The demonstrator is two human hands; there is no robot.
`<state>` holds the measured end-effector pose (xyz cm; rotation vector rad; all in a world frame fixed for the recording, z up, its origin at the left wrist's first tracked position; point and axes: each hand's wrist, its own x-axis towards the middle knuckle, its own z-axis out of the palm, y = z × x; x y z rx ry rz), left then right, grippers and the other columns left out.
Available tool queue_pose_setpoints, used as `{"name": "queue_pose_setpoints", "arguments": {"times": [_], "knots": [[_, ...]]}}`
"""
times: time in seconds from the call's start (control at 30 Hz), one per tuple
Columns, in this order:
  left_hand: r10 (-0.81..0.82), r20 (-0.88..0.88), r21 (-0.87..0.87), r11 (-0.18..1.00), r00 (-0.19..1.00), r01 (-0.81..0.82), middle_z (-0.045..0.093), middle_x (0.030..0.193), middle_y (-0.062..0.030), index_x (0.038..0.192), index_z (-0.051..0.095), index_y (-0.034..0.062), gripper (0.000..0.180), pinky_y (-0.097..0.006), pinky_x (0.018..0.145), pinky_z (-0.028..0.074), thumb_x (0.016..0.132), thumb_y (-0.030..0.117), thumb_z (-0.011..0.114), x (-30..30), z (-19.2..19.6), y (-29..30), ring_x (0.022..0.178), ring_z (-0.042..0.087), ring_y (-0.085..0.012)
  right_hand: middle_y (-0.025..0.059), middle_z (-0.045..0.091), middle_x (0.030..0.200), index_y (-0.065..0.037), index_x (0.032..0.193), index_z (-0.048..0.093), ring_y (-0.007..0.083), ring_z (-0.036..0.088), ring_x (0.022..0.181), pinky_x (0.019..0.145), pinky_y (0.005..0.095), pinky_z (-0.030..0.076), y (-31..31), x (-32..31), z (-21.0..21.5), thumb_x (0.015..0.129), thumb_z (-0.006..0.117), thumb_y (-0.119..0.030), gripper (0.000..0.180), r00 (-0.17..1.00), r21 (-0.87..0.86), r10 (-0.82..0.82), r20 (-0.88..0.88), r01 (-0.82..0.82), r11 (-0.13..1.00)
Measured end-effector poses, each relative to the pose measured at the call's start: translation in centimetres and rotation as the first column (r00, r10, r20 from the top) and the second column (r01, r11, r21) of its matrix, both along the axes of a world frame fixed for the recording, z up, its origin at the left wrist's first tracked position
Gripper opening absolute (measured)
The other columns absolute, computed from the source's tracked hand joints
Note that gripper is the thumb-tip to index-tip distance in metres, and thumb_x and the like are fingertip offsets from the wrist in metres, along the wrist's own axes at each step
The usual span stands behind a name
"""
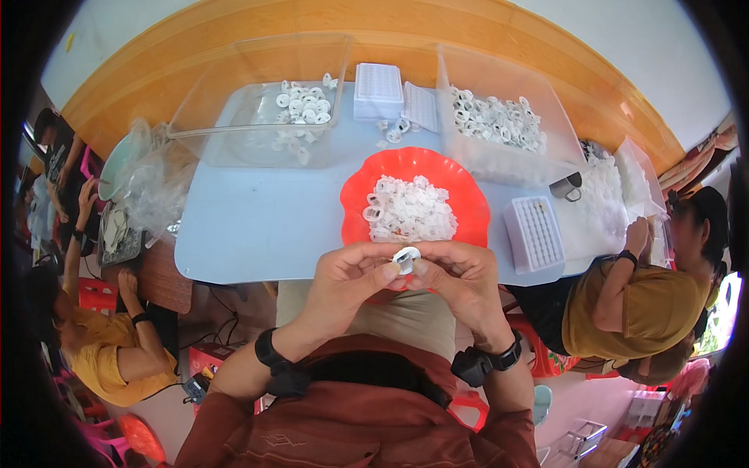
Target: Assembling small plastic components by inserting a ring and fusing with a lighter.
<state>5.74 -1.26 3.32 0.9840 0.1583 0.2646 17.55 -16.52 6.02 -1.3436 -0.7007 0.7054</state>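
Note:
Between the fingertips of both hands is a small round white plastic part (406, 260) with a dark opening in its middle. My left hand (355, 273) pinches it from the left, thumb and forefinger closed on its edge. From the other side my right hand (456, 277) grips it the same way. Just beyond the hands stands a red scalloped bowl (353, 191), and in it lies a heap of small whitish translucent plastic pieces (413, 210). The hands cover part of the bowl's near rim.
On the light blue table (250, 210) stand two clear bins, left (203, 129) and right (499, 168), holding white ring-like parts. White slotted trays are stacked at the back (378, 93) and right (534, 234). A metal cup (568, 187) stands far right. People sit on both sides.

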Motion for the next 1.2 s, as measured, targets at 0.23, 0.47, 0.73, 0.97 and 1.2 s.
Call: {"name": "queue_pose_setpoints", "arguments": {"times": [0.23,0.47,0.73,0.97,1.2], "knots": [[-0.028,0.014,-0.030,0.999,1.000,0.029,0.071,0.112,-0.0155,0.123,0.063,-0.0028,0.029,-0.034,0.089,0.059,0.095,0.003,0.066,-0.4,-0.2,-0.4,0.098,0.071,-0.0199,0.0066,0.073,0.102,0.001,0.117,0.070,0.0102,0.068,0.087,0.077,0.0244,0.057,-0.7,-0.2,-0.6,0.096,0.064,-0.002,0.021,1.000,0.010,-0.003,-0.030,0.003,1.000],[-0.008,0.018,-0.076,0.997,1.000,0.009,0.070,0.113,-0.0142,0.120,0.066,-0.0038,0.026,-0.033,0.088,0.059,0.093,-0.001,0.066,0.0,-0.4,-1.4,0.099,0.069,-0.0182,0.0071,0.073,0.098,0.002,0.113,0.070,0.0105,0.067,0.081,0.073,0.0255,0.055,-2.8,0.8,-0.6,0.094,0.067,-0.003,0.019,0.976,-0.058,-0.121,0.181,0.133,0.989],[0.004,0.009,-0.092,0.996,1.000,-0.003,0.070,0.116,-0.0140,0.118,0.067,-0.0004,0.024,-0.036,0.089,0.060,0.093,0.002,0.066,0.0,-0.6,-1.6,0.103,0.069,-0.0198,0.0157,0.070,0.095,-0.002,0.106,0.071,0.0318,0.068,0.080,0.072,0.0384,0.053,-9.2,11.7,0.7,0.087,0.067,-0.004,0.020,0.433,-0.153,-0.274,0.859,0.727,0.669],[-0.026,-0.020,-0.093,0.995,0.999,0.024,0.069,0.114,-0.0148,0.115,0.067,-0.0023,0.024,-0.035,0.087,0.060,0.091,-0.002,0.068,0.1,-0.2,-2.3,0.100,0.069,-0.0193,0.0121,0.065,0.109,-0.010,0.111,0.072,0.0376,0.066,0.092,0.079,0.0460,0.052,-10.8,14.4,0.4,0.091,0.063,-0.016,0.022,0.328,-0.248,-0.039,0.944,0.781,0.574],[-0.029,-0.050,-0.082,0.996,0.998,0.025,0.069,0.113,-0.0149,0.115,0.066,-0.0048,0.025,-0.032,0.085,0.059,0.090,-0.005,0.068,0.4,0.0,-2.9,0.094,0.069,-0.0191,0.0128,0.063,0.102,-0.016,0.108,0.073,0.0386,0.066,0.087,0.075,0.0480,0.052,-10.8,15.3,-0.2,0.093,0.060,-0.019,0.020,0.385,-0.372,0.082,0.919,0.779,0.504]]}}
